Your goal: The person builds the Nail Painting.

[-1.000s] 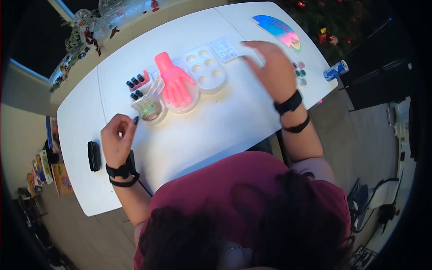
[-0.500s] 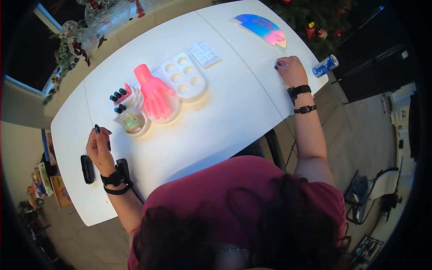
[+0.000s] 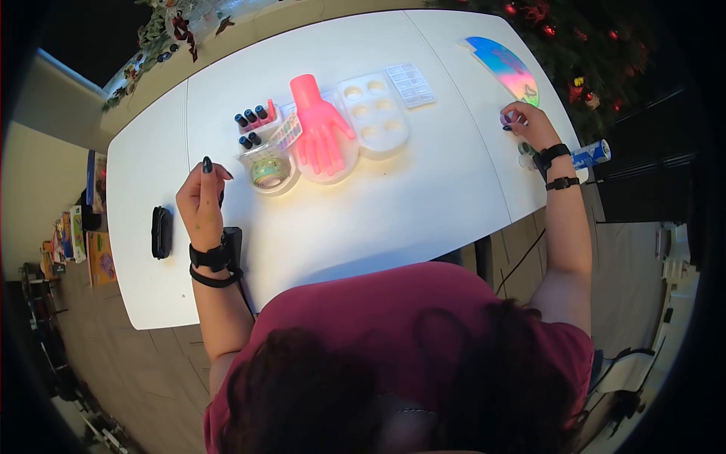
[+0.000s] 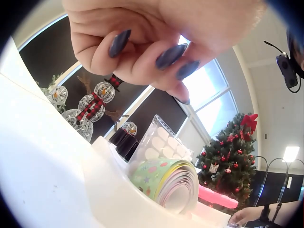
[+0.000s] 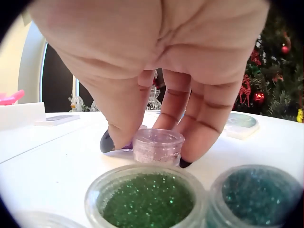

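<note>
My right hand (image 3: 538, 125) is low over the table's right side. In the right wrist view its thumb and fingers close around a small clear jar of pale pink glitter (image 5: 157, 148), with a purple jar (image 5: 127, 147) partly hidden behind the thumb. Jars of green glitter (image 5: 148, 202) and teal glitter (image 5: 256, 195) stand just in front. My left hand (image 3: 201, 203) hovers left of a sticker roll (image 4: 159, 179) in a white holder, fingers loosely bent and holding nothing. Right of the roll lies a pink silicone practice hand (image 3: 322, 141) on a white base.
Dark-capped polish bottles (image 3: 249, 118) stand behind the roll. A white palette with round wells (image 3: 372, 113) and a clear compartment box (image 3: 410, 85) are farther right. A rainbow fan-shaped board (image 3: 505, 68), a blue can (image 3: 591, 155) and a black case (image 3: 161, 232) lie near the edges.
My right hand has swung right and down to the glitter jars and taken hold there. The left hand has shifted a little away from the roll, its fingers loosening. The head view has also shifted.
</note>
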A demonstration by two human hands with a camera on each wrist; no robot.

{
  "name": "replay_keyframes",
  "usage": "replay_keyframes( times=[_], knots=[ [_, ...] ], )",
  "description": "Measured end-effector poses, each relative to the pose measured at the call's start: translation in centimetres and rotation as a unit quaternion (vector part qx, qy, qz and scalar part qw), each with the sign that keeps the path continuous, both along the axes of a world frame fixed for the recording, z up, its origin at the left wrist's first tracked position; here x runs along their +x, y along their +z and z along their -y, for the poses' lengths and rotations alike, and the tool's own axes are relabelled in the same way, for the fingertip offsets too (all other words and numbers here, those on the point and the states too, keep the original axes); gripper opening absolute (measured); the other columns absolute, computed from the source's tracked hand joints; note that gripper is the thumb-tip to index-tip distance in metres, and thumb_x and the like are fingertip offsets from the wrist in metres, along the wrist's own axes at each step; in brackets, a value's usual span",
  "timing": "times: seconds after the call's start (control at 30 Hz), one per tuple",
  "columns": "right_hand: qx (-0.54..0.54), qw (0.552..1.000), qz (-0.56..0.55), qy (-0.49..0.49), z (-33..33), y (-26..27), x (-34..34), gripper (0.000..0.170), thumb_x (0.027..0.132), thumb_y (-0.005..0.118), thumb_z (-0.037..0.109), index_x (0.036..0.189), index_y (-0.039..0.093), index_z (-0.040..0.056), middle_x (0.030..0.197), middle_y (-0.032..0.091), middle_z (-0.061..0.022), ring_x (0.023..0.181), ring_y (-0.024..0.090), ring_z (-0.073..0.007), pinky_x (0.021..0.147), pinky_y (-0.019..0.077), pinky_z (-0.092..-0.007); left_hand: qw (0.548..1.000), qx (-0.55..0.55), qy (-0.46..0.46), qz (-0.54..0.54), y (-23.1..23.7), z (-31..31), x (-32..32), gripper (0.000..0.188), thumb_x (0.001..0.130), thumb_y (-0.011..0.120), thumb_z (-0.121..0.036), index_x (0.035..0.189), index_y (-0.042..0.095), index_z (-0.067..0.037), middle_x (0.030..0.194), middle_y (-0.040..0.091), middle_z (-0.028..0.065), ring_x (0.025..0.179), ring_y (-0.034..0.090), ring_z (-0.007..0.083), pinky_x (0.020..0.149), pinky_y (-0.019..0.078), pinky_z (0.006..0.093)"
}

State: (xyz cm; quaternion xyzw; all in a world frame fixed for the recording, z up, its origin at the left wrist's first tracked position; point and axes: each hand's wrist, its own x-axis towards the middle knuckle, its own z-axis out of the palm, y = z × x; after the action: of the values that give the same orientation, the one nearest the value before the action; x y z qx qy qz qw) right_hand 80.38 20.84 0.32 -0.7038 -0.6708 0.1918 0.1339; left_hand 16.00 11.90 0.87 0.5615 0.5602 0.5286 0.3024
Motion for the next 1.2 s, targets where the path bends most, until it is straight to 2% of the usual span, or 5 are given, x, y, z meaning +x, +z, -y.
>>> replay_keyframes(
  times=[0.17, 0.3, 0.53, 0.9, 1.2],
  knots=[
    [-0.006, 0.996, 0.017, 0.091, -1.7, 1.6, -2.7, 0.038, 0.085, 0.072, -0.010, 0.118, 0.075, 0.0088, 0.098, 0.066, -0.0043, 0.084, 0.063, -0.0174, 0.078, 0.0565, -0.0319, 1.000, -0.010, -0.001, 0.006, 0.3, 0.0, 0.5, 0.049, 0.114, 0.055, -0.038, 0.085, 0.070, -0.001, 0.065, 0.039, -0.0091, 0.062, 0.031, 0.0034, 0.058, 0.0217, 0.0255],
    [0.136, 0.953, -0.070, 0.263, -3.0, 6.2, -13.7, 0.033, 0.089, 0.072, -0.007, 0.118, 0.075, 0.0074, 0.109, 0.072, -0.0050, 0.095, 0.069, -0.0188, 0.079, 0.0559, -0.0305, 1.000, -0.016, -0.006, -0.012, 0.0, -0.2, 0.6, 0.048, 0.114, 0.055, -0.037, 0.085, 0.071, -0.002, 0.064, 0.040, -0.0083, 0.062, 0.033, 0.0038, 0.057, 0.0249, 0.0255],
    [0.084, 0.906, -0.101, 0.401, -9.1, 4.6, -27.3, 0.032, 0.087, 0.072, -0.007, 0.116, 0.077, 0.0076, 0.110, 0.074, -0.0061, 0.094, 0.068, -0.0204, 0.081, 0.0562, -0.0341, 1.000, -0.029, 0.002, -0.011, -0.4, -0.5, 0.3, 0.049, 0.114, 0.056, -0.038, 0.086, 0.072, -0.001, 0.064, 0.042, -0.0068, 0.062, 0.036, 0.0055, 0.058, 0.0284, 0.0262],
    [0.014, 0.920, 0.006, 0.391, -11.0, 5.4, -29.7, 0.028, 0.075, 0.085, -0.004, 0.100, 0.080, 0.0066, 0.100, 0.076, -0.0074, 0.090, 0.067, -0.0237, 0.080, 0.0569, -0.0378, 0.999, -0.026, -0.002, -0.048, 0.2, -0.2, 0.7, 0.049, 0.113, 0.055, -0.038, 0.089, 0.074, 0.000, 0.060, 0.044, -0.0036, 0.061, 0.041, 0.0069, 0.058, 0.0329, 0.0276],
    [0.045, 0.940, -0.006, 0.337, -10.7, 4.8, -27.2, 0.039, 0.076, 0.088, 0.000, 0.112, 0.075, 0.0096, 0.107, 0.067, -0.0067, 0.089, 0.067, -0.0220, 0.080, 0.0579, -0.0366, 0.997, -0.039, -0.004, -0.059, 0.3, -0.1, 0.8, 0.051, 0.113, 0.054, -0.040, 0.090, 0.074, 0.000, 0.061, 0.046, -0.0030, 0.061, 0.042, 0.0079, 0.059, 0.0347, 0.0282]
  ],
)
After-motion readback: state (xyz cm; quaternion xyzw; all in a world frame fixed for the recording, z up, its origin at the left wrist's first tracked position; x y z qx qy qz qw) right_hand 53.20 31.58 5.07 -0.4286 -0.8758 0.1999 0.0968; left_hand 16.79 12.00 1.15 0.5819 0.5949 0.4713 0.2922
